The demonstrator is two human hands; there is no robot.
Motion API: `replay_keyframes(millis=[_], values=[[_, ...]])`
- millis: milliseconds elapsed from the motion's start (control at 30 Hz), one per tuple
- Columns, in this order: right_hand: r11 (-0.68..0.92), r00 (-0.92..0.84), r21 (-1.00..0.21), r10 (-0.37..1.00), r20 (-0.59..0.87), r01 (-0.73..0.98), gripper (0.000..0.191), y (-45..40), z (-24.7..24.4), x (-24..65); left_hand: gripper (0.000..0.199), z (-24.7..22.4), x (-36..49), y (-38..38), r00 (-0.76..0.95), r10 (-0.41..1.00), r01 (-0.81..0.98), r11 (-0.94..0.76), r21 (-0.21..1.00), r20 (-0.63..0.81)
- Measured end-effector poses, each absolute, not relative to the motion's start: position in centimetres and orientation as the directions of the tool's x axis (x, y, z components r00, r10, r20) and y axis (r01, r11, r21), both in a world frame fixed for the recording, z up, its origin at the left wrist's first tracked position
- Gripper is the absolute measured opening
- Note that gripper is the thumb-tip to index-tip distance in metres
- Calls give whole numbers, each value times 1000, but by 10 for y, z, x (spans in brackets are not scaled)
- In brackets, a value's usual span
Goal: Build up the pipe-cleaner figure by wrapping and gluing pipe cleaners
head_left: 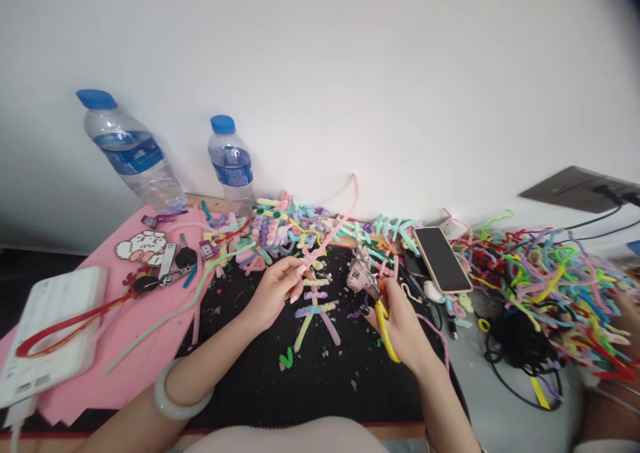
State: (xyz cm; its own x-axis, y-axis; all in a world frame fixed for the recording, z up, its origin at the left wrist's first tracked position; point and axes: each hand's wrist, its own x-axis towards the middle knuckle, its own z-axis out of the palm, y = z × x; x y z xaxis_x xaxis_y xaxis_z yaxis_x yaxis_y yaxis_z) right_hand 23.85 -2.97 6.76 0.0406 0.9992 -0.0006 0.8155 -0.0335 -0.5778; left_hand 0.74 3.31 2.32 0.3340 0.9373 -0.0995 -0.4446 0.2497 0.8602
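Two hands are seen above a black mat (260,373). A pink pipe cleaner (334,229), rising over the mat's far edge, is pinched by the left hand (274,291). Yellow-handled pliers (376,299) are gripped by the right hand (403,326), beside a phone (442,259).

Bright, even daylight; soft shadows; wall (350,53) nearly blown out; strong fisheye bend and blur at edges; dark corners.
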Motion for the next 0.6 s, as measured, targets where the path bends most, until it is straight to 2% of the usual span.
replay_keyframes(millis=[167, 600], values=[[-20, 9, -499, 1000, -24, 867, 19, -31, 61, 224, 21, 26, 8, 34, 384, 917, -521, 312, 794, -108], [90, -33, -517, 992, 120, 851, 23, -36, 48, 195, 25, 23, 11, 25, 501, 855, -503, 416, 758, -136]])
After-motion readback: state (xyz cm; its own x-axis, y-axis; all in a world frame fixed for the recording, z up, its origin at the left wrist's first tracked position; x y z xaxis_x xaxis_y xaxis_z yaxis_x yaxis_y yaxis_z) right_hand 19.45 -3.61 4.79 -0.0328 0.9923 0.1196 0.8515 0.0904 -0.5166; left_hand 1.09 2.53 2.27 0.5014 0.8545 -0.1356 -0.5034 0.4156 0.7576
